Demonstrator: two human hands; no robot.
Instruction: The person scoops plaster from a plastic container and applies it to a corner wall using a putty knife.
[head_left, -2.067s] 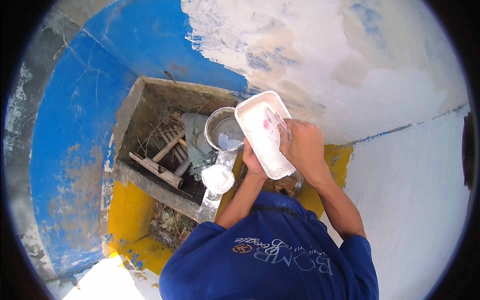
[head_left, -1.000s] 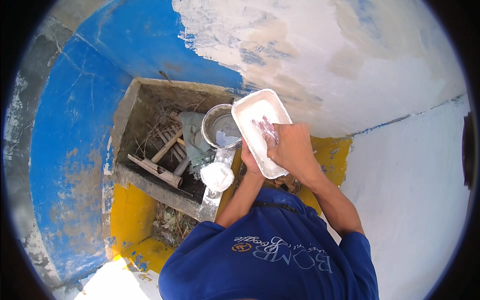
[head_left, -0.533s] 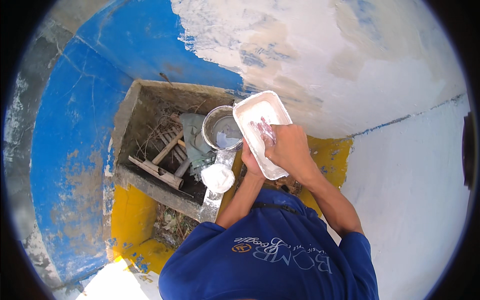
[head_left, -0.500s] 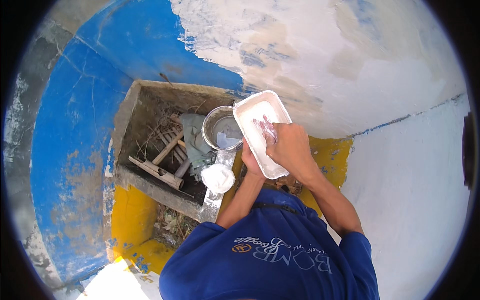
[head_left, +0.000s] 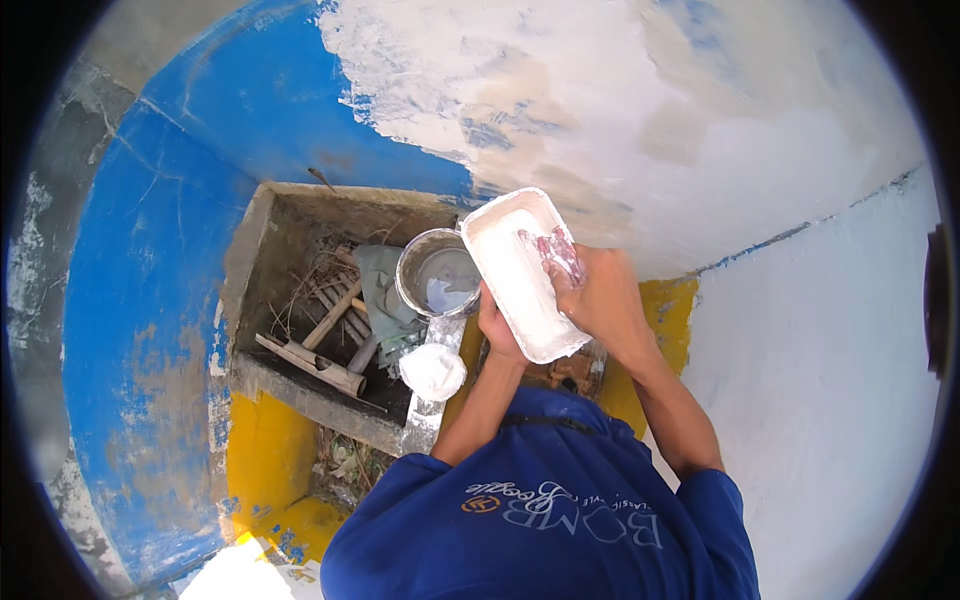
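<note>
A white rectangular tub (head_left: 508,268), its inside coated with white paste, is held tilted in front of my body. My left hand (head_left: 500,328) grips its left side from below, with the fingers partly hidden behind the tub. Closed at the tub's right edge, my right hand (head_left: 606,305) holds a crumpled reddish, pink-and-white piece (head_left: 563,255) smeared with paste. Its material is hard to tell. Left of the tub, a round bucket (head_left: 403,282) contains greyish liquid and a pale piece. A white lump or small bag (head_left: 433,372) sits on the ledge below the bucket.
A concrete trough (head_left: 310,402) holds bamboo pieces (head_left: 318,365), twigs and a grey-green cloth (head_left: 383,282). Behind it stands a blue wall (head_left: 270,90) partly covered in white. A pale wall (head_left: 800,400) rises close on the right, with yellow surfaces (head_left: 268,455) lower down.
My right hand and the reddish piece have moved a little to the right, toward the tub's right edge. My left hand keeps its hold on the tub. The view has shifted slightly.
</note>
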